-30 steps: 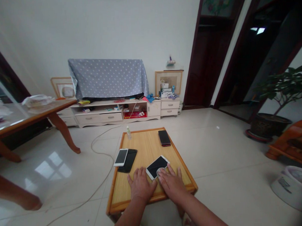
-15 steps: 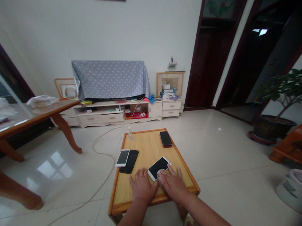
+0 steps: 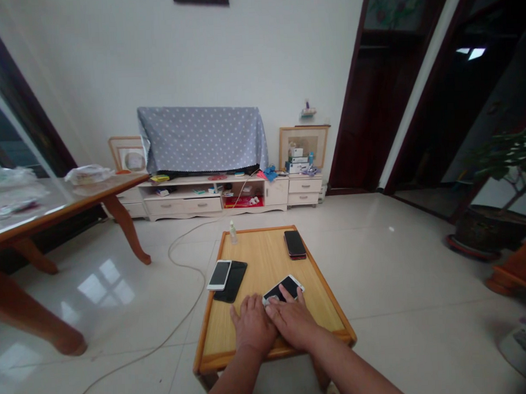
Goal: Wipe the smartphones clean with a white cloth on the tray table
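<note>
Leftward since half a second ago, the right hand (image 3: 294,322) has shifted over the white-framed, black-screened smartphone (image 3: 289,284) on the yellow wooden surface (image 3: 265,249), fingertips over a small pale pad (image 3: 271,300), grip unclear. Beside it, the left hand (image 3: 254,324) lies spread, palm down; lopsided pressing could skid the unclamped smartphone.

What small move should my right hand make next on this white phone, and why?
Perhaps slide the pale cloth or pad under your right hand toward the far right end of the white phone: it sits at the near left end, leaving screen beyond it, and your left hand lies close by.
</note>
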Tool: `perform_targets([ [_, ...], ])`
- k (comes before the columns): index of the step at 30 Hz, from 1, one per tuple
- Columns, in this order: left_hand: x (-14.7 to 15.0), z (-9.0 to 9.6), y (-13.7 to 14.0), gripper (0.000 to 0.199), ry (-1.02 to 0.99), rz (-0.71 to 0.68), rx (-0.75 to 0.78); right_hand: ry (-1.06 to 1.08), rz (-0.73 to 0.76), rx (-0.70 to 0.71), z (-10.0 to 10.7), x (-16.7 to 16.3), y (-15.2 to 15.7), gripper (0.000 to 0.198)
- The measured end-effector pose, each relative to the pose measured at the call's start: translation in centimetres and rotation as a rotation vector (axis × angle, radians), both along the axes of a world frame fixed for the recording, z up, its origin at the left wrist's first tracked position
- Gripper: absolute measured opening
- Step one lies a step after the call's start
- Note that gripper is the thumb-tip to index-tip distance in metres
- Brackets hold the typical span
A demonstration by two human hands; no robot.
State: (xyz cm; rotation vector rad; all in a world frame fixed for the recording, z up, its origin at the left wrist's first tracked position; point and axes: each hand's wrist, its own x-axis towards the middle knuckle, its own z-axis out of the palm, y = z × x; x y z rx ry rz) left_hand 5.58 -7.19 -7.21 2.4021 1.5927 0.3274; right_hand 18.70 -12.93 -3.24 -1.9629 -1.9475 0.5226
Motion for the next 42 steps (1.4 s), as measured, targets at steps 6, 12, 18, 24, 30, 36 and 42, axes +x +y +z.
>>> perform_targets([
  [6, -0.1, -0.1, 0.1, 0.049, -0.017, 0.01, -0.014, 0.0, 0.0, -0.017, 0.1, -0.7, 1.2, 0.062],
  [12, -0.4, -0.7, 0.6, 0.056, -0.006, -0.004, -0.032, 0.017, 0.048, 0.001, -1.1, -0.6, -0.4, 0.059],
  [18, 0.0, 0.2, 0.1, 0.07, 0.0, 0.018, -0.013, -0.059, -0.267, -0.026, -1.9, 3.2, 1.2, 0.062],
  [24, -0.1, -0.2, 0.3, 0.064, -0.009, 0.008, 0.002, -0.132, -0.181, 0.011, -2.5, 1.6, 0.5, 0.057],
  [30, -0.3, -0.9, 0.5, 0.063, -0.006, 0.009, 0.015, -0.126, -0.143, 0.039, -2.1, 1.6, 0.5, 0.056],
  [36, -0.3, -0.6, 0.3, 0.067, 0.003, 0.014, 0.034, -0.139, -0.243, -0.003, -1.8, 2.1, 1.4, 0.056],
  [42, 0.0, 0.8, 0.3, 0.063, 0.078, 0.031, -0.055, -0.08, -0.071, 0.04, -2.5, 1.3, 0.9, 0.053],
])
